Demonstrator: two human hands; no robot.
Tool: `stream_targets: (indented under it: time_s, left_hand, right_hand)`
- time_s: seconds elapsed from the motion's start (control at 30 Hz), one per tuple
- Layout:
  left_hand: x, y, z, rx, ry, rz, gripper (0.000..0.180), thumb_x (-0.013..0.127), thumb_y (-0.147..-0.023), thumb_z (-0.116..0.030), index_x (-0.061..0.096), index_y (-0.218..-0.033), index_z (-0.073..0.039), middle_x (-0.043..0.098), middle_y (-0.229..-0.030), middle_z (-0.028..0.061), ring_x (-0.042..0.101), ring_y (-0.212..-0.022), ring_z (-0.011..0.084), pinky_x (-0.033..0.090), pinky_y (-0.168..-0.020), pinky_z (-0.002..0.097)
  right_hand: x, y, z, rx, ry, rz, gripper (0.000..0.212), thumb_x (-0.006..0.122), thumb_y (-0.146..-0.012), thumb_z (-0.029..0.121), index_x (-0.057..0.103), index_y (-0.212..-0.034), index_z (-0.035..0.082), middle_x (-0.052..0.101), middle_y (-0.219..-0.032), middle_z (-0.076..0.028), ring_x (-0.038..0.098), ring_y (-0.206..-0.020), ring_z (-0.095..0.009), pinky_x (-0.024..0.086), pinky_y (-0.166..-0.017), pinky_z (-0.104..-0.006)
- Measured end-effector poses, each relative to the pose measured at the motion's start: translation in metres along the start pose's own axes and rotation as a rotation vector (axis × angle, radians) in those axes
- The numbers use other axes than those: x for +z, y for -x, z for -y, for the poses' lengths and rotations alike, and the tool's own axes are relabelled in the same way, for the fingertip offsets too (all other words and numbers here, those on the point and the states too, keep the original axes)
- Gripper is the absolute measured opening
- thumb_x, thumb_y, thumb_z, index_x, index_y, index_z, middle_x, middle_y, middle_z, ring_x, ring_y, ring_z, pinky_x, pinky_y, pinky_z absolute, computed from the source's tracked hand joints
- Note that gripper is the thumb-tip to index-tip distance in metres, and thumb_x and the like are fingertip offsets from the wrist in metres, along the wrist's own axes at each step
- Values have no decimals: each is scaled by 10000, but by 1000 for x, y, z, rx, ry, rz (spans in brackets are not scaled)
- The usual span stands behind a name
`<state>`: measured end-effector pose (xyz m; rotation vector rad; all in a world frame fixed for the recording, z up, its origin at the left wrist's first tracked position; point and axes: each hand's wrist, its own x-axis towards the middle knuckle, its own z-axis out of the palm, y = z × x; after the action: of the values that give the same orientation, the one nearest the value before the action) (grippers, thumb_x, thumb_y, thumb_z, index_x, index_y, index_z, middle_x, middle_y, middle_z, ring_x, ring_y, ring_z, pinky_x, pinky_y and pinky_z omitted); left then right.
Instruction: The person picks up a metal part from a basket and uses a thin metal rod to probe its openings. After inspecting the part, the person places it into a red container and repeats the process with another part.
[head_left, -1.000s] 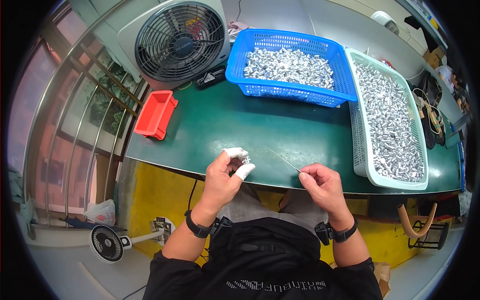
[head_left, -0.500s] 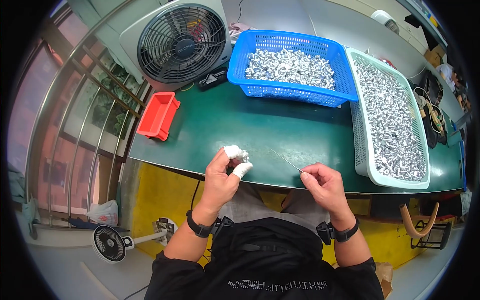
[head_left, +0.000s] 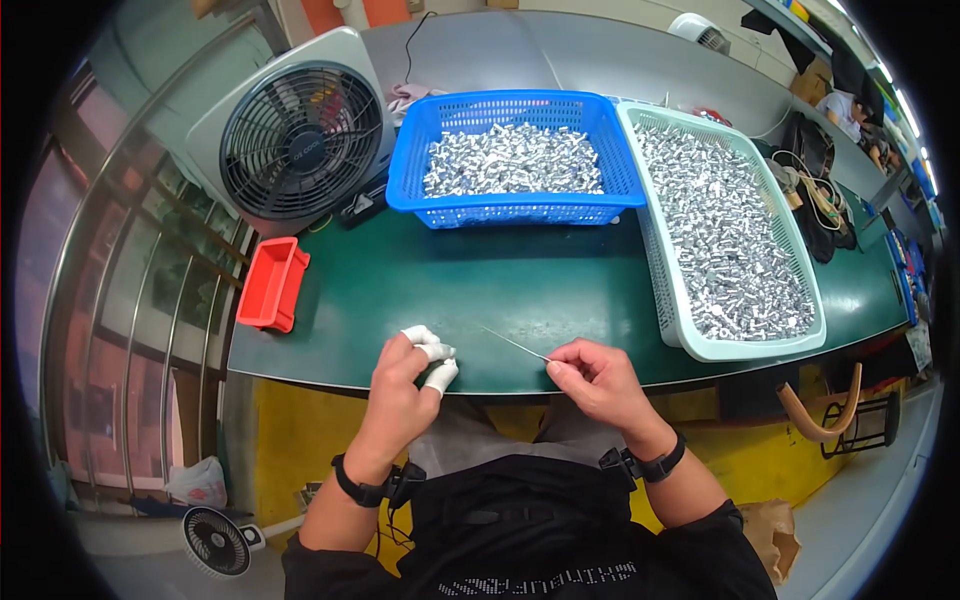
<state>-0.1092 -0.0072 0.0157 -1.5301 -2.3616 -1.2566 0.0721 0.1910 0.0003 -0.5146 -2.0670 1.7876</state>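
Note:
My right hand (head_left: 602, 385) is closed in a pinch around the near end of a thin metal rod (head_left: 515, 344). The rod slants up and to the left, its fine tip over the green table near my other hand. To the left, white wraps cover several fingertips of my left hand (head_left: 402, 388). Those fingers come together at the table's front edge around a small silvery metal part (head_left: 450, 353), mostly hidden by them. The rod's tip and the metal part are apart.
A blue basket (head_left: 520, 208) and a pale green basket (head_left: 655, 275), both with many small metal parts, stand on the green table (head_left: 400, 280). At left are a red bin (head_left: 268, 285) and a box fan (head_left: 306, 150). A small white fan (head_left: 215, 542) is lower left.
The view has shifted, so the baskets appear further left and the table lower. The wrapped fingers of my left hand have changed position slightly. My right hand keeps its pinch on the rod.

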Motion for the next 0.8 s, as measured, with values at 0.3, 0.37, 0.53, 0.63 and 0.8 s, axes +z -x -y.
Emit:
stream_targets:
  time_s: [0.3, 0.37, 0.53, 0.63, 0.8]
  left_hand:
    - [-45, -61, -20, -454, 622, 200, 161, 644, -875, 9, 648, -1036, 4, 663, -945, 42, 618, -820, 103, 509, -689, 252]
    - [-51, -87, -26, -405, 518, 218, 174, 621, -891, 16, 637, -1063, -6, 656, -912, 20, 613, -787, 84, 504, -645, 234]
    - [-49, -174, -9, -209, 125, 261, 233, 675, -874, -48, 620, -1095, 3, 674, -890, 36, 621, -756, 96, 499, -632, 249]
    - [-31, -208, -11, -124, -145, 257, 275, 705, -860, -93, 619, -1098, 16, 688, -872, 78, 630, -734, 129, 505, -648, 275]
    - [10, -231, -43, 58, -259, 333, 287, 727, -841, -132, 639, -1067, 23, 691, -846, 135, 640, -724, 198, 513, -684, 322]
  right_hand:
    - [-6, 4, -5, -5, -16, 7, 149, 663, -904, 121, 677, -964, -15, 597, -711, 28, 504, -631, -21, 417, -563, -205]
    - [-7, 4, -8, -5, -10, -24, 153, 661, -904, 123, 676, -967, -16, 595, -708, 28, 503, -631, -22, 417, -563, -208]
    - [-5, 2, -14, -36, -112, 4, 164, 659, -919, 127, 668, -1009, -10, 589, -754, 56, 500, -667, -11, 418, -584, -196]
    - [-5, 3, -14, -52, -117, -11, 171, 659, -918, 131, 666, -1017, -7, 593, -755, 50, 508, -668, -14, 425, -590, -200]
    - [-7, 2, -15, -98, -114, -32, 179, 650, -908, 136, 663, -997, -19, 605, -717, 9, 532, -648, -46, 443, -582, -234]
